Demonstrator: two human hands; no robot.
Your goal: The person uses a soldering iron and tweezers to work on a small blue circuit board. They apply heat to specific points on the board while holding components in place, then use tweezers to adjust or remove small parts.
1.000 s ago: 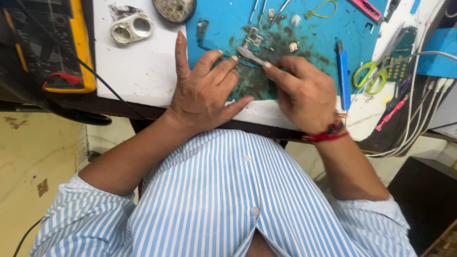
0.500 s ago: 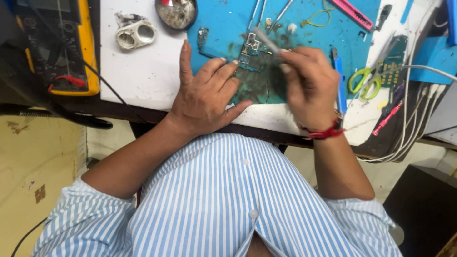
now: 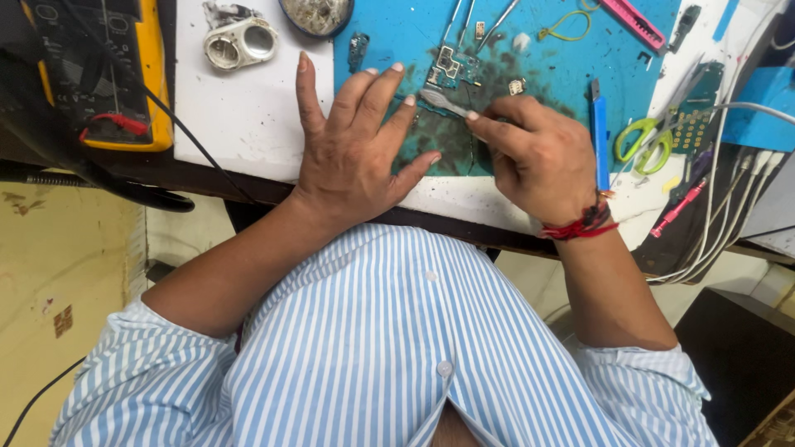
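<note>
Between the right hand's (image 3: 542, 157) pinched fingertips sits one slim grey tool (image 3: 445, 103), its tip on the single small circuit board (image 3: 453, 69) just beyond that grip. Left of it, the left hand (image 3: 352, 149) lies flat and open on the blue mat (image 3: 563, 74). Farther left on the tabletop (image 3: 240, 116) stands one round tin (image 3: 316, 13) holding grey scraps.

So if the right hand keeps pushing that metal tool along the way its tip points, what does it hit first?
Most likely the left hand's fingers, which lie just ahead of the tool held by the right hand, beside the small circuit board. Depth is unclear.
</note>
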